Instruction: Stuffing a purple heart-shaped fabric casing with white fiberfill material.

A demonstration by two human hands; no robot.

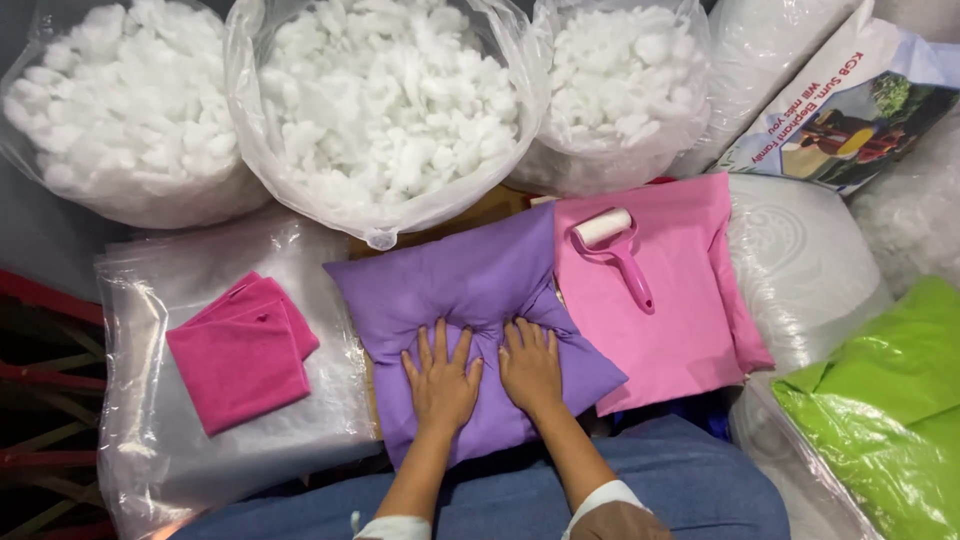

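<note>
A stuffed purple pillow (460, 280) lies in front of me, just above my lap. My left hand (441, 378) and my right hand (529, 362) both press flat on its near half, fingers spread, side by side, and the fabric puckers between them. Neither hand grips anything. To the right a flat pink pillow cover (680, 320) lies with a pink-handled lint roller (618, 250) resting on top of it.
Three clear bags of white stuffing (385, 100) stand at the back. A folded magenta cloth (243, 352) lies on clear plastic sheets (190, 420) at left. A green plastic bag (885, 410), white packed pillows (800, 260) and a printed sack (850, 100) are at right.
</note>
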